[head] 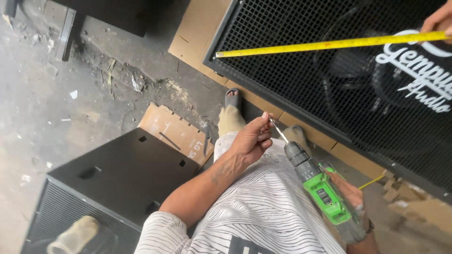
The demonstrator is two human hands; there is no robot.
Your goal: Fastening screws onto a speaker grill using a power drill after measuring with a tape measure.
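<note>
My right hand [351, 195] grips a green and grey cordless drill [320, 186] over my lap, bit pointing up and to the left. My left hand [252, 138] pinches the thin drill bit [278, 130] near its tip with the fingertips. I wear a white striped shirt [263, 211]. Beyond the drill, a yellow tape measure [325, 45] is stretched across the black mesh grille [301, 75] of a large speaker cabinet. Another person's hand [440, 19] holds the tape at the top right corner.
The big speaker cabinet lies on cardboard sheets [197, 33]. A second black speaker box [122, 174] stands at lower left beside a torn cardboard piece [172, 129]. My sandalled foot [231, 110] rests on the dirty concrete floor [56, 94]. Wood scraps [400, 188] lie at right.
</note>
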